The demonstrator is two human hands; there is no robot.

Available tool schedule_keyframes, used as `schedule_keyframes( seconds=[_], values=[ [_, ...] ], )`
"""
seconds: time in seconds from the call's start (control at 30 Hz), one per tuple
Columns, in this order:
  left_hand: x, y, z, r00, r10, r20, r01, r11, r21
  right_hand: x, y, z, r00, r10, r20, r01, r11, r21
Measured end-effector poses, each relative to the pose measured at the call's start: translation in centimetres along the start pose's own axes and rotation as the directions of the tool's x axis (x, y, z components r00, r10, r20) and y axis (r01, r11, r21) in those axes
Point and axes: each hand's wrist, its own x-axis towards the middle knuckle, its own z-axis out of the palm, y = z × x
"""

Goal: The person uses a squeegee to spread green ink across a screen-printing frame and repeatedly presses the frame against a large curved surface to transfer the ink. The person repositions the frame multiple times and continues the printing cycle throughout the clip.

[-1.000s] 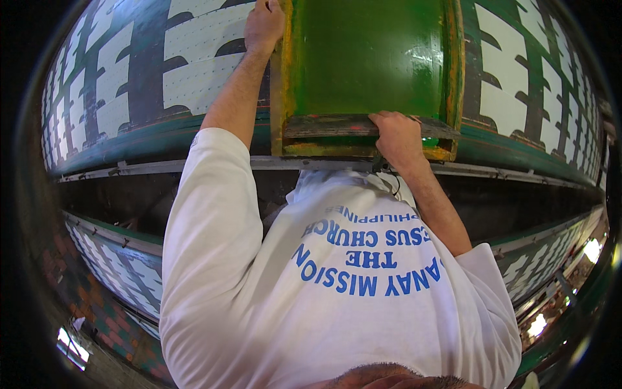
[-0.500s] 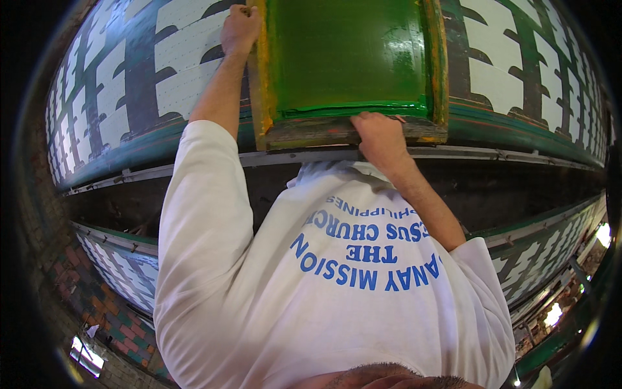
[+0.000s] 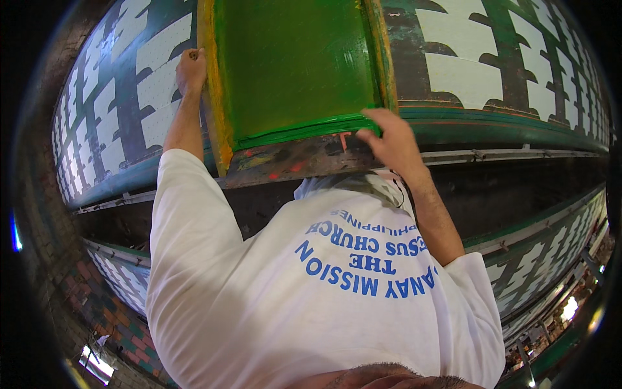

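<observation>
A screen printing frame (image 3: 218, 123) with yellow-stained wooden rails spans the top middle. Bright green ink coats its mesh (image 3: 291, 71), with a thick wet ridge along the near end. My left hand (image 3: 191, 71) is closed at the frame's left rail, its fingertips partly hidden. At the near right corner is my right hand (image 3: 394, 142), slightly blurred, with thumb and fingers apart. Those fingertips are beside the green ridge; whether they touch it I cannot tell. The near rail (image 3: 278, 162) is dark, with red and orange paint spots.
A long printing table (image 3: 463, 78) bearing white cut-out shapes on dark ground extends to both sides. A metal rail (image 3: 505, 154) runs along its near edge. Behind me stands another such table (image 3: 531, 259). Reddish and grey paving (image 3: 123, 324) lies at the lower left.
The frame has shifted left and nearer, and sits more tilted, with my left hand moving along. My right hand has gone from closed on the near rail to fingers apart at the corner.
</observation>
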Motion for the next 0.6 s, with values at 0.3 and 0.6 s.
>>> schedule_keyframes(
  seconds=[0.3,0.6],
  values=[
    [1.6,-2.1,1.2,0.998,0.064,-0.03,-0.065,0.996,-0.057,3.9,7.1,-1.3,0.946,0.295,-0.137,-0.303,0.952,-0.039],
    [2.2,-4.0,2.0,0.993,0.102,-0.055,-0.106,0.991,-0.085,4.2,5.1,-3.1,0.974,0.187,-0.13,-0.206,0.966,-0.158]
  ],
)
